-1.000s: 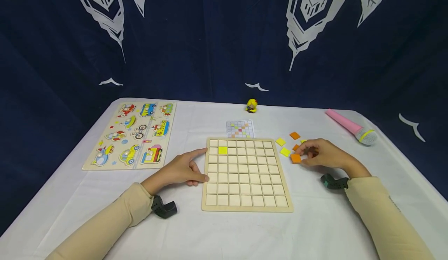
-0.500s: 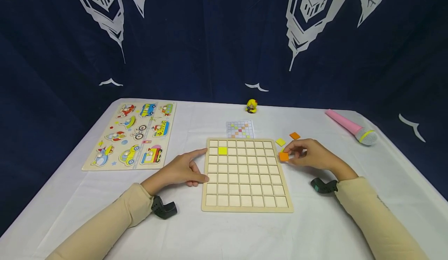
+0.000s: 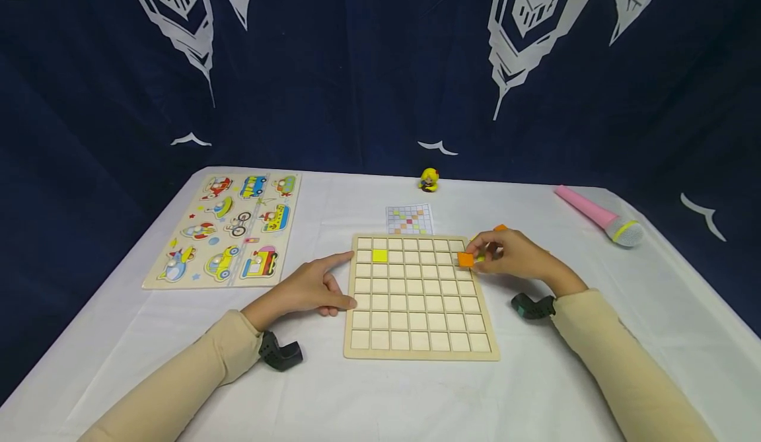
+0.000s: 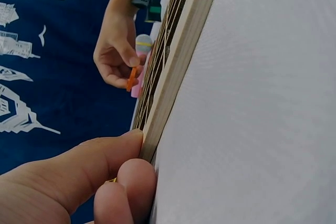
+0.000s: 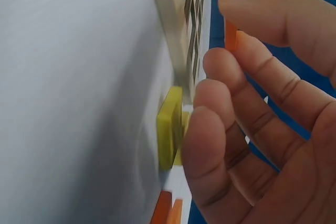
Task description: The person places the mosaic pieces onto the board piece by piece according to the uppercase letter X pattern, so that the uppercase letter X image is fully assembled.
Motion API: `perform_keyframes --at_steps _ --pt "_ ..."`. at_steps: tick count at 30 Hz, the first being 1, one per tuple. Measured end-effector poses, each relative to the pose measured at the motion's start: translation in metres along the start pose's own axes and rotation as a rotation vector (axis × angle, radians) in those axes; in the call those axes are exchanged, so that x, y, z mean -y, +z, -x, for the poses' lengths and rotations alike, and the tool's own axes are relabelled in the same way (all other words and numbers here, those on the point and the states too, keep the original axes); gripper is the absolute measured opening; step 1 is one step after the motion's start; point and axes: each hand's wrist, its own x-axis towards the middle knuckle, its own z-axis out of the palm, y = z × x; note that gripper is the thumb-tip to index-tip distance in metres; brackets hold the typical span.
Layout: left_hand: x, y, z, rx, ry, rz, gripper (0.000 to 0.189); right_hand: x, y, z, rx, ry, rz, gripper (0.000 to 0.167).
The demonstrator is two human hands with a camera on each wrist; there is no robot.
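A square-gridded wooden board [image 3: 422, 355] lies on the white table, with one yellow tile [image 3: 379, 256] in a cell near its top left. My left hand [image 3: 312, 289] touches the board's left edge with index finger and thumb spread apart, the other fingers bent. Between thumb and fingertips, my right hand [image 3: 514, 254] pinches an orange square tile [image 3: 465, 259], held above the board's upper right side. Below that hand, the right wrist view shows a loose yellow tile [image 5: 169, 129] and an orange tile [image 5: 161, 209]; in the head view the hand mostly covers the loose tiles.
Behind the board lies a card with a coloured grid pattern [image 3: 409, 219], and a small yellow-haired figurine [image 3: 429, 180] stands farther back. A vehicle picture puzzle [image 3: 228, 230] is at the left. At the far right lies a pink toy microphone [image 3: 594, 212].
My right hand has carried the orange tile leftward from the loose tiles to over the board's right side. The left hand stays at the board's edge.
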Motion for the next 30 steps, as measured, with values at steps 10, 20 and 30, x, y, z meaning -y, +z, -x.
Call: perform_keyframes --at_steps 10,20,30 --pt "0.000 0.001 -0.001 -0.003 0.003 -0.002 0.102 -0.001 0.002 -0.020 0.042 -0.011 0.017 0.020" --pt "0.000 0.001 0.000 -0.003 0.003 0.000 0.101 0.008 0.009 -0.032 0.094 0.033 -0.033 0.019" --pt "0.000 0.001 -0.001 -0.005 0.003 -0.005 0.101 0.014 0.014 -0.037 0.099 0.055 -0.040 0.018"
